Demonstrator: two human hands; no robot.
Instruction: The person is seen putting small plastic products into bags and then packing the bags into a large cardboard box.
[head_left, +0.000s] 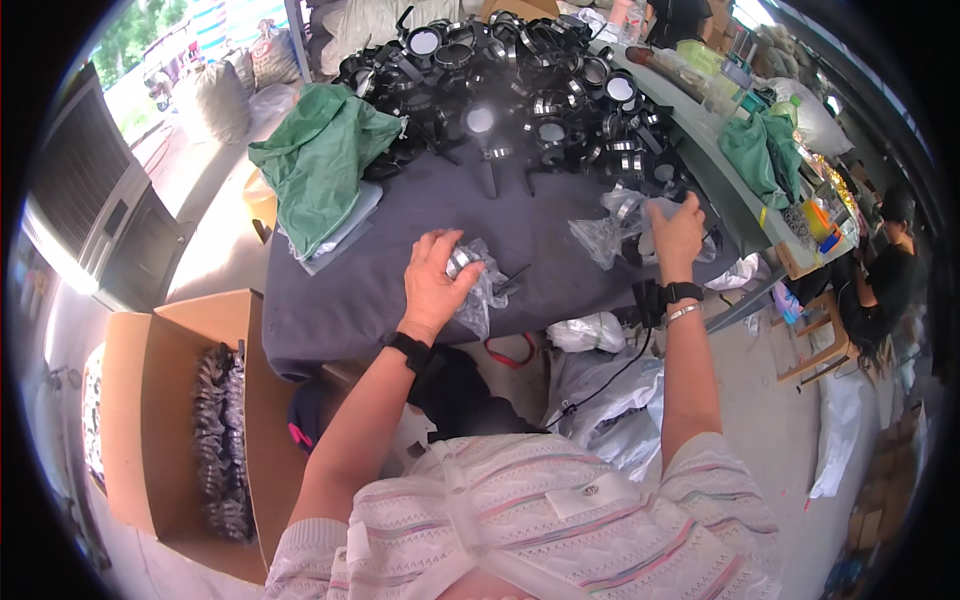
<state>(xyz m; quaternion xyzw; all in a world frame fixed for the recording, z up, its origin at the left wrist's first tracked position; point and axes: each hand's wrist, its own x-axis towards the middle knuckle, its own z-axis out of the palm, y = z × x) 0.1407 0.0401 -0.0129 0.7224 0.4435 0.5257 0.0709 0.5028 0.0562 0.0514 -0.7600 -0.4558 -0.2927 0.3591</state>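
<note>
Left hand (437, 277) grasping bagged headlamp (472, 275) | right hand (677, 232) outstretched, gripping clear bags (612, 232)

A matt dark cloth (400, 290) is seen under crinkly glossy clear plastic bags (478, 290), with shiny metal-and-black-plastic headlamps (520, 90) heaped beyond and brown cardboard box (140, 400) beside.

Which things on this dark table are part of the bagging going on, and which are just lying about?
In use: left hand gripping clear plastic bag; right hand on loose clear bags; heap of black headlamps; cardboard box.

Lying about: crumpled green cloth; green bag.
</note>
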